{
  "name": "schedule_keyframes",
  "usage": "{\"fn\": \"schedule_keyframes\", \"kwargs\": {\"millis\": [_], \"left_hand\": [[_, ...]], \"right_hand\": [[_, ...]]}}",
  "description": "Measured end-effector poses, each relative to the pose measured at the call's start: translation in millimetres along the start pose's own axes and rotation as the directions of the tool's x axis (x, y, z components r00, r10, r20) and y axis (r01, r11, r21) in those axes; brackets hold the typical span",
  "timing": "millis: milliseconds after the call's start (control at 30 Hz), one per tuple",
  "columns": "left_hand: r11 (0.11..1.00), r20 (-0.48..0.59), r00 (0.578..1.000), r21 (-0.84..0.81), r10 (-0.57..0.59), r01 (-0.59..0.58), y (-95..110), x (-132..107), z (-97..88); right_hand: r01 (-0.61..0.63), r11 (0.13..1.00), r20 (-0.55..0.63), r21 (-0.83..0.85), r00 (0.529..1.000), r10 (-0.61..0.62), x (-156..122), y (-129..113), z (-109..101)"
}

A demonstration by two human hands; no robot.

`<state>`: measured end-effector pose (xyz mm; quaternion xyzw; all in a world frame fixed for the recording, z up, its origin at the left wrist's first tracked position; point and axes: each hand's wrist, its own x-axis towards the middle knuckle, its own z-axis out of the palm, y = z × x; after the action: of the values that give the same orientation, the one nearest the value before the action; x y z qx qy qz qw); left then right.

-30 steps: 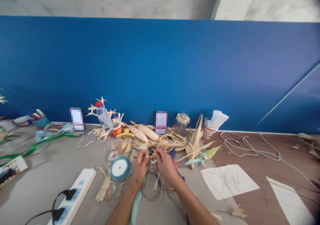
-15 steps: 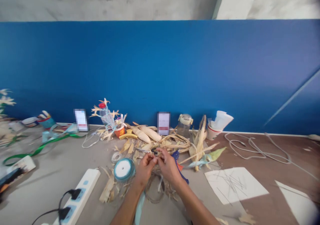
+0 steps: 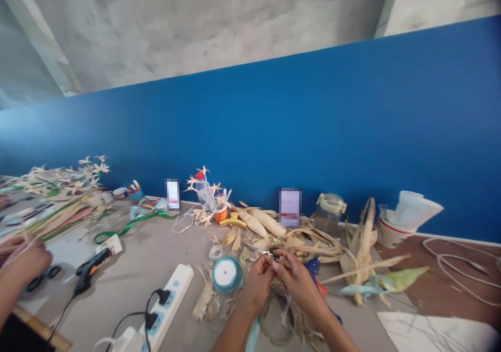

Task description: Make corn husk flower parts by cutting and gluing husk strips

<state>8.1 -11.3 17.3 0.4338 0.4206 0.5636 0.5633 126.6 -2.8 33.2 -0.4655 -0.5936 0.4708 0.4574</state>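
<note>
My left hand (image 3: 256,285) and my right hand (image 3: 298,282) meet fingertip to fingertip over a heap of dried corn husks (image 3: 309,242). Both are pinched closed on something small between them that I cannot make out. A pale blue ribbon (image 3: 252,339) trails down along my left forearm. A teal ribbon spool (image 3: 226,274) lies just left of my left hand. A coil of thin wire (image 3: 278,323) lies on the table under my wrists.
A white power strip (image 3: 166,302) with black plugs lies front left, a black glue gun (image 3: 89,266) beyond it. Another person's hand (image 3: 24,262) rests at the far left near scissors. A glass jar (image 3: 329,213), paper cups (image 3: 393,226), white cables (image 3: 462,266) and husk flowers (image 3: 70,177) line the blue wall.
The view has swung left and tilted, bringing the left end of the table and another person's hand into sight. My two hands stay pinched together over the husks.
</note>
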Motion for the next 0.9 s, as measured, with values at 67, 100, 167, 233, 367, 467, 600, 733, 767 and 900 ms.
{"fn": "schedule_keyframes", "kwargs": {"millis": [67,100,167,233,367,467,600,733,767,900], "left_hand": [[1.0,-0.028,1.0,0.022,0.002,-0.002,2.0,-0.3,-0.4],[0.999,-0.036,0.999,0.041,-0.002,0.004,2.8,-0.6,-0.5],[0.997,-0.068,0.998,0.077,0.014,-0.009,3.8,-1.3,-0.6],[0.998,-0.051,0.998,0.062,0.02,-0.017,4.3,-2.3,-0.3],[0.997,-0.014,1.0,0.075,0.026,-0.025,5.1,-4.4,0.2],[0.995,-0.005,1.0,0.096,0.019,-0.019,4.9,-4.5,-0.8],[0.996,-0.007,1.0,0.088,0.021,-0.02,6.7,-3.2,-1.7],[0.986,-0.009,1.0,0.167,0.002,0.0,12.9,-2.7,0.2],[0.982,-0.011,1.0,0.188,0.006,-0.003,13.9,-2.7,0.8],[0.973,-0.036,0.999,0.229,0.023,-0.014,12.3,-2.9,1.7]], "right_hand": [[-0.034,0.997,0.057,0.072,0.998,0.03,0.2,-0.6,0.7],[-0.057,0.992,0.079,0.109,0.996,0.048,0.7,-0.2,0.7],[-0.105,0.978,0.128,0.181,0.988,0.082,2.1,1.0,0.0],[-0.139,0.963,0.166,0.232,0.981,0.102,3.4,1.2,-1.2],[-0.154,0.957,0.148,0.247,0.982,0.12,4.2,-2.1,-3.4],[-0.134,0.962,0.105,0.237,0.988,0.112,3.7,-4.3,-3.4],[-0.075,0.98,0.05,0.185,0.996,0.067,2.3,-5.3,-3.8],[-0.028,0.988,0.044,0.149,0.999,0.022,1.2,-4.9,-4.9],[-0.031,0.988,0.049,0.152,0.998,0.024,1.0,-4.6,-4.7],[-0.113,0.973,0.078,0.202,0.992,0.099,0.5,-3.4,-1.7]]}}
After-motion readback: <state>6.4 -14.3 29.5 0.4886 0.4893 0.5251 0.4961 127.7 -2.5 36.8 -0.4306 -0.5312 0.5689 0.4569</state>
